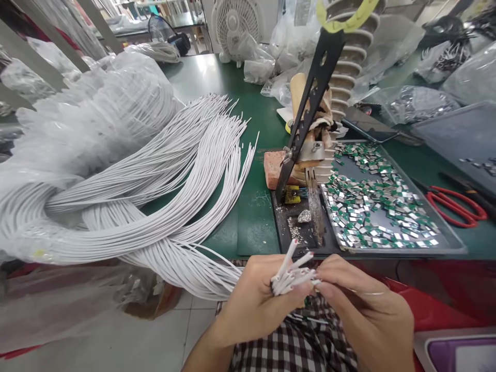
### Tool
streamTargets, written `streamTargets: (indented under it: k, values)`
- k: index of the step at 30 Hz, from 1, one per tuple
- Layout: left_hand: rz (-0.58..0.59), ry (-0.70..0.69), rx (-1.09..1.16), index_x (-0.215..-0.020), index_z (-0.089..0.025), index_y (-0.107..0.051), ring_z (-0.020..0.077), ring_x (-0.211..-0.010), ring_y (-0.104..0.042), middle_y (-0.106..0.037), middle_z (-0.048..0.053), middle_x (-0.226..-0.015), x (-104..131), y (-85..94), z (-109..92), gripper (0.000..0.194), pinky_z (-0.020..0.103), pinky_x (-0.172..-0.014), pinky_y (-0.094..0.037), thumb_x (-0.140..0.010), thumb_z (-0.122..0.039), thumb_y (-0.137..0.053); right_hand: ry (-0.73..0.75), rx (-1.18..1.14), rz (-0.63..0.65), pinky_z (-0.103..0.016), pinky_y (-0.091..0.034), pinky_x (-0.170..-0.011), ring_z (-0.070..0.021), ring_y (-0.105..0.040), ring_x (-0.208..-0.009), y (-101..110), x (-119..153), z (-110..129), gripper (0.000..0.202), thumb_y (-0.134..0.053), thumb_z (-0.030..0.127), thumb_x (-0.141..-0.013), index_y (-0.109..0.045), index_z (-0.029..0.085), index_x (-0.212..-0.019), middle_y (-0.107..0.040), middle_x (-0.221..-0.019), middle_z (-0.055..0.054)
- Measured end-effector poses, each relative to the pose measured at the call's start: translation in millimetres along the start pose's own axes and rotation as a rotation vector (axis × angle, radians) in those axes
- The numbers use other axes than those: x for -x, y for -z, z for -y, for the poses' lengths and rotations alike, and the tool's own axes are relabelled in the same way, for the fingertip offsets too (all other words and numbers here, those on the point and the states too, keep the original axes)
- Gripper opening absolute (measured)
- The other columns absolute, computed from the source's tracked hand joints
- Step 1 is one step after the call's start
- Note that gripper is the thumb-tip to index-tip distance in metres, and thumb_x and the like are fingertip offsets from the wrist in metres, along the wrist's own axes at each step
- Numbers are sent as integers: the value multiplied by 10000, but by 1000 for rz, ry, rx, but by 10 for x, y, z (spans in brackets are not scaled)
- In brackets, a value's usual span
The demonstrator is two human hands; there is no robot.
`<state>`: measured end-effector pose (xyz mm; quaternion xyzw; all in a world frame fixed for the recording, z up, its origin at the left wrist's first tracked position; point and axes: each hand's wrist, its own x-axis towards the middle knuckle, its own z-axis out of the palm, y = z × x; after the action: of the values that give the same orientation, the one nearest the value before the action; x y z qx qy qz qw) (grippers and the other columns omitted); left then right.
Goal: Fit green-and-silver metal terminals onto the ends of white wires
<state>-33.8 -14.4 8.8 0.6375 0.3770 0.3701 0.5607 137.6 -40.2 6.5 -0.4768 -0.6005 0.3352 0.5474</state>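
My left hand [259, 305] is closed around a bunch of white cables [292, 276], whose cut ends stick up, some with reddish tips. Right beside it, the thumb and forefinger of my right hand [356, 299] pinch together at the ends on the bunch's right side; anything between those fingertips is too small to name. The cables trail left from my left hand to a large pile of white cables [155, 227] on the green table [251, 227]. Both hands are above a checkered cloth [267, 346], in front of the table's edge.
Behind my hands stands a soldering setup with a black metal bracket [310, 98] and a ribbed hose [351, 57]. A tray [451, 243] of small circuit boards, red-handled scissors [457, 206] and a sponge block [273, 168] lie nearby. A fan [236, 26] stands behind.
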Motion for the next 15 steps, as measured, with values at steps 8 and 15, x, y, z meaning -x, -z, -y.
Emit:
streamTargets:
  k: [8,15]
  values:
    - [-10,-12,-28,-753,-160,-691,135,-632,-486,-534,2,-695,-46,-3,48,325,253,-608,-364,-991,-368,-619,-143,-5,155,-204,-475,-498,-115,-598,-560,112,-59,-49,200,-609,216,-923,-716,222,-755,-652,-644,11]
    - [-59,-77,40,-902,-174,-803,160,-751,-632,-676,45,-829,-56,-24,124,137,245,-692,-458,-949,-240,-692,-95,628,9,-282,-497,-614,-172,-651,-660,400,-361,-249,308,-532,409,-942,-717,221,-782,-723,-743,-38]
